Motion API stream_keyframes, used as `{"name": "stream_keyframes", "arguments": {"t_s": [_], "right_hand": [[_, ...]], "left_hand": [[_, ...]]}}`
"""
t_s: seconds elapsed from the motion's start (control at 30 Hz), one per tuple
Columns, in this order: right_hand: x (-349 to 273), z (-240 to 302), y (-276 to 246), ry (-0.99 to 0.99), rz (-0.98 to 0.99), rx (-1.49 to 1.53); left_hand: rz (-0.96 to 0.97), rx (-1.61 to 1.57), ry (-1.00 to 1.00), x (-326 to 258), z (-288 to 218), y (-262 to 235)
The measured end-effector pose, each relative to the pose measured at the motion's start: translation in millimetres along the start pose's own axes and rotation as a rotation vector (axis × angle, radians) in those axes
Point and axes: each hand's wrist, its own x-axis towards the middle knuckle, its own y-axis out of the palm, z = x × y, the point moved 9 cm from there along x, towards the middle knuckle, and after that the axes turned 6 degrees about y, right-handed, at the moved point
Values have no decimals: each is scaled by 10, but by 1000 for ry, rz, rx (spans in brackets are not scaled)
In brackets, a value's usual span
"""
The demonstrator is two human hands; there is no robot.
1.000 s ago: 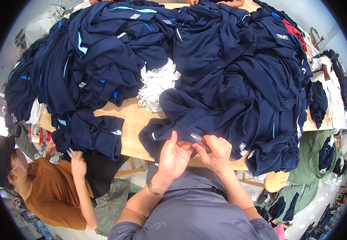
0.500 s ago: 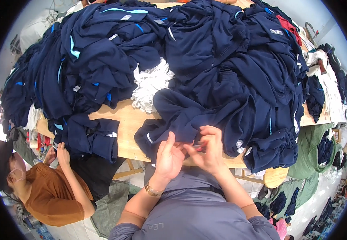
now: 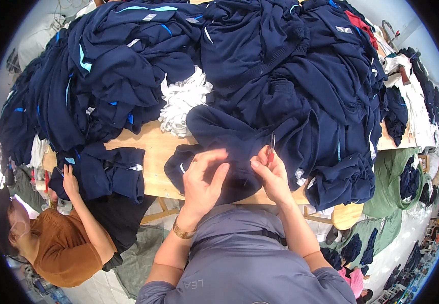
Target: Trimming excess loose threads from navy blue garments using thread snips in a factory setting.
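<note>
My right hand (image 3: 276, 178) holds small thread snips (image 3: 270, 153) with red handles, their narrow metal blades pointing up and away from me. To its left, my left hand (image 3: 199, 183) is raised above the cloth, its thumb and fingers apart and nothing in them. Below and between both hands lies a navy garment (image 3: 214, 126), bunched at the table's near edge and continuing into the large heap of navy garments (image 3: 321, 91). Some bear white labels and light-blue trim. Just beyond my left hand sits a pile of white strips (image 3: 184, 104).
Bare wood of the table (image 3: 151, 147) shows left of centre. At the lower left, a person in a brown top (image 3: 70, 248) handles another navy garment (image 3: 110, 169). A wooden stool (image 3: 348, 217) stands near right, with green sheeting (image 3: 394, 182) beyond it.
My hands have drawn apart from where they nearly met. The left has opened, and the snips in my right hand have swung to point upward. The whole view has shifted slightly.
</note>
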Motion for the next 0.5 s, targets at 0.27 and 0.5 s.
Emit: {"name": "stream_keyframes", "arguments": {"t_s": [0.27,0.5], "right_hand": [[4,31,-47,2,18,50],[-41,292,-109,-250,-143,-561]], "left_hand": [[366,-362,-138,-42,266,452],[72,-835,-374,-5,432,298]]}}
